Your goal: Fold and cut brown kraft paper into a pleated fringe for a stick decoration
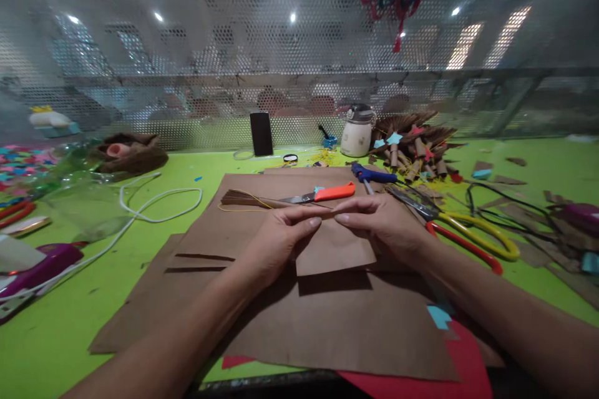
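Note:
Between both hands is a small sheet of brown kraft paper, held by its far edge and tilted above larger brown paper sheets. My left hand pinches the left part of that edge, thumb on top. My right hand pinches the right part in the same way. Just beyond the fingers lies a knife with an orange handle. To its left rests a folded brown paper strip with a yellow string. Two narrow dark paper strips lie left of my left forearm.
A blue glue gun and scissors with red and yellow handles lie to the right. Behind them are rolled paper pieces and a white jug. A phone stands at the back. A white cable crosses the green table.

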The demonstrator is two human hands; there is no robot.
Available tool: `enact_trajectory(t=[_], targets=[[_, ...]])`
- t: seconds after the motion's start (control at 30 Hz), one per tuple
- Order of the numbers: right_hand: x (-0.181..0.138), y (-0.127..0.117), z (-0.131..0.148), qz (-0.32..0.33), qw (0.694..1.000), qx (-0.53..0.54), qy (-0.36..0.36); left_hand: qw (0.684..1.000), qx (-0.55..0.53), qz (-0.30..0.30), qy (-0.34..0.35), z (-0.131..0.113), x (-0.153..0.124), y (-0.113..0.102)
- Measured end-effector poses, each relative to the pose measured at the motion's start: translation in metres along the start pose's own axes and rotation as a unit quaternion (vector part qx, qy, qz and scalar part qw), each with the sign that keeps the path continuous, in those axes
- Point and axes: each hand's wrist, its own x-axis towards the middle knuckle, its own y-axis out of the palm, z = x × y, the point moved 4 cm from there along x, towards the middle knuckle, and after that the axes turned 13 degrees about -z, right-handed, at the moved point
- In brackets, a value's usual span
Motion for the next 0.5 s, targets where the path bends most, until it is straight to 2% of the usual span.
enact_trajectory(t=[0.13, 0.37, 0.5], targets=[[-0.0002, 0.0006, 0.0030, -0.030, 0.999, 0.016, -0.011, 1.000, 0.001, -0.007, -0.003, -0.0003, -0.0004, -0.0015], [-0.0025, -0.0002, 0.0066, -0.040, 0.999, 0.010, -0.034, 1.000, 0.001, -0.017, 0.006, -0.0052, -0.0041, -0.0006], [-0.0048, 0.0005, 0.0070, -0.031, 0.998, -0.015, -0.059, 0.999, -0.017, -0.026, -0.014, -0.0044, -0.0042, 0.0009]])
